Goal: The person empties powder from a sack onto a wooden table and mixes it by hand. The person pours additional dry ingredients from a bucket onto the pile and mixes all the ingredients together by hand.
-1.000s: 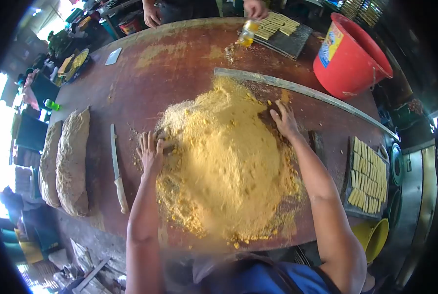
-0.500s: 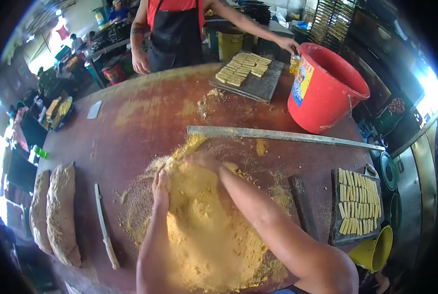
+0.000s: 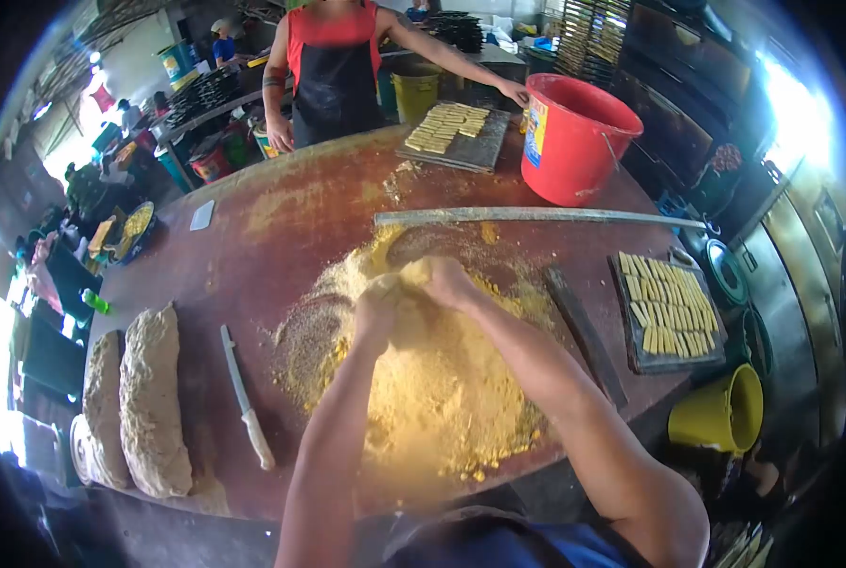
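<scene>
A wide heap of yellow crumbly mixture (image 3: pixel 451 388) is spread on the reddish-brown table in front of me. At its far end my left hand (image 3: pixel 381 305) and my right hand (image 3: pixel 445 282) are close together, fingers curled into the yellow crumbs. Some blur and powder hide the fingertips. Left of the heap lies a long knife (image 3: pixel 241 393) with a pale handle. Farther left, two thick rolls of dough (image 3: pixel 153 402) rest side by side. Beyond my hands a long metal bar (image 3: pixel 536 216) lies across the table.
A co-worker in a black apron (image 3: pixel 338 85) stands across the table, one hand at a red bucket (image 3: pixel 574 142). Cut strips sit on a far dark tray (image 3: pixel 484 151) and a right-hand tray (image 3: pixel 641 355). A dark wooden bar (image 3: pixel 584 336) lies right of the heap.
My hands have come together at the heap's far end; the left has gone from lying flat along its side to curled. The view has shifted, showing more of the near table edge.
</scene>
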